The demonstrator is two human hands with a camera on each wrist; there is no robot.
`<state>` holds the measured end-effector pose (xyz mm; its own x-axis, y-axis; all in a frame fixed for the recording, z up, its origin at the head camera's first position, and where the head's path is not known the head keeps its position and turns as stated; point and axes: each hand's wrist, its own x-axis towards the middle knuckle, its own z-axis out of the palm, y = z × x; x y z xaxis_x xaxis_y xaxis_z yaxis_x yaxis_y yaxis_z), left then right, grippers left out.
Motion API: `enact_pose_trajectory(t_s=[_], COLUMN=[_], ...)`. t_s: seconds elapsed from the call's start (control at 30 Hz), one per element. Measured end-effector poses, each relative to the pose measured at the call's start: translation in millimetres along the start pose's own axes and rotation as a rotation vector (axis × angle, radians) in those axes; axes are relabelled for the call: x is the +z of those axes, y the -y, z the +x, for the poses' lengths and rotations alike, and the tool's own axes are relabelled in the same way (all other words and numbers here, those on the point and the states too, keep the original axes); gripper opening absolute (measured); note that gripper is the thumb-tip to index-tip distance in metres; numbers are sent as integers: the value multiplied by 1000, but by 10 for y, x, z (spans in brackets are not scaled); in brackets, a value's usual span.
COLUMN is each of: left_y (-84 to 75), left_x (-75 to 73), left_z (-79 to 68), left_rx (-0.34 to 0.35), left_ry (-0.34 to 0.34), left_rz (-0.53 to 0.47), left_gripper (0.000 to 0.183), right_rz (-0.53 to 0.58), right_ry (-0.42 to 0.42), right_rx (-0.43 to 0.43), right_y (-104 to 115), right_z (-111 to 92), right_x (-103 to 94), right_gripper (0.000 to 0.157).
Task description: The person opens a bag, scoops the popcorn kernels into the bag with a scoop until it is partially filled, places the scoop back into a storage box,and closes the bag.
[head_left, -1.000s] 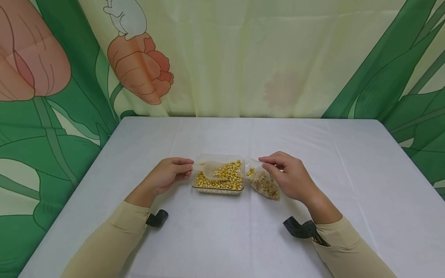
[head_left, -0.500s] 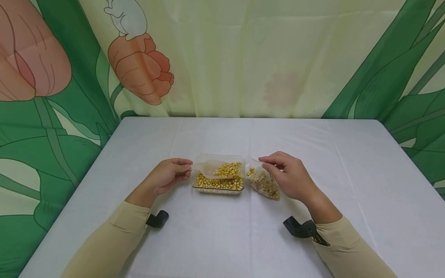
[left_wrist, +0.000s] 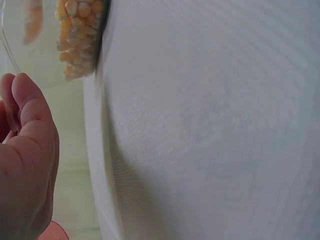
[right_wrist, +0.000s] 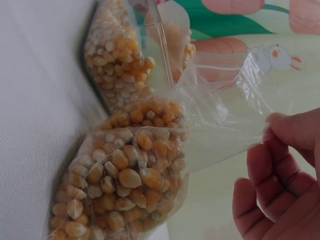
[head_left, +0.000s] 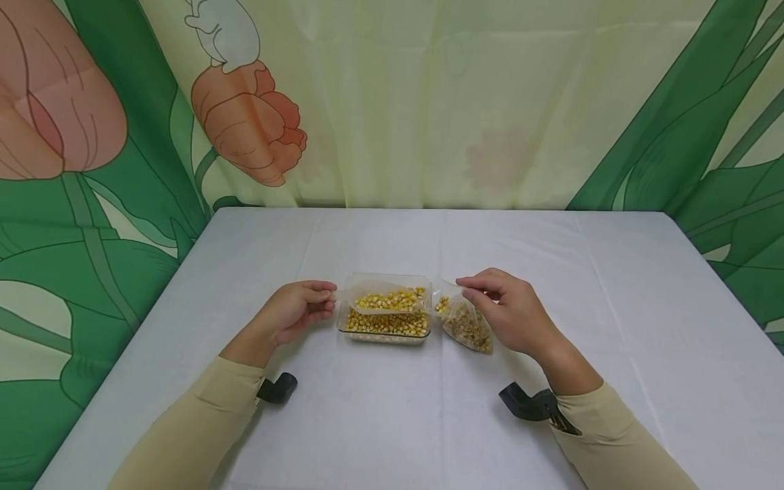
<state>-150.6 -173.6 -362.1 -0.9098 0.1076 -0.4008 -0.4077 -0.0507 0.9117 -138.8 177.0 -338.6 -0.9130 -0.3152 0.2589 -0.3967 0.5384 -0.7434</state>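
Note:
My left hand pinches the handle end of a translucent scoop, which bears yellow corn kernels. The scoop lies over a clear rectangular container, itself holding many kernels. In the left wrist view only part of the container's kernels shows past the thumb and fingers. My right hand pinches the top edge of a clear zip bag at the container's right side. The right wrist view shows the bag bulging with kernels low down, its mouth stretched toward the scoop.
A white cloth covers the table. Behind it hangs a printed curtain with flowers, leaves and a rabbit. Black wrist mounts stick out from both beige sleeves.
The scoop, earlier dipped among the kernels, has come up and drawn slightly left with a load of kernels. My right hand and the bag have stayed nearly still.

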Motion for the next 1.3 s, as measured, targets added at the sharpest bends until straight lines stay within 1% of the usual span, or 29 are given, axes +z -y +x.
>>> enact_pose_trajectory(t_s=[0.1, 0.37, 0.5, 0.9, 1.17, 1.3], left_y=[-10, -42, -66, -140, -181, -208], left_x=[4, 30, 63, 230, 385, 454], left_z=[-14, -50, -75, -156, -253, -279], left_rx=[2, 15, 26, 92, 124, 147], left_ry=[-2, 47, 63, 94, 88, 84], left_rz=[-25, -114, -137, -131, -75, -55], left_gripper=[31, 29, 28, 39, 36, 36], right_rz=[0, 3, 2, 14, 15, 12], right_ry=[0, 2, 1, -13, -11, -11], right_rx=[3, 0, 2, -30, -28, -34], right_y=[0, -10, -9, -11, -9, -12], right_z=[-1, -2, -2, -6, 1, 2], right_x=[1, 4, 4, 7, 10, 13], right_gripper=[21, 21, 21, 21, 21, 21])
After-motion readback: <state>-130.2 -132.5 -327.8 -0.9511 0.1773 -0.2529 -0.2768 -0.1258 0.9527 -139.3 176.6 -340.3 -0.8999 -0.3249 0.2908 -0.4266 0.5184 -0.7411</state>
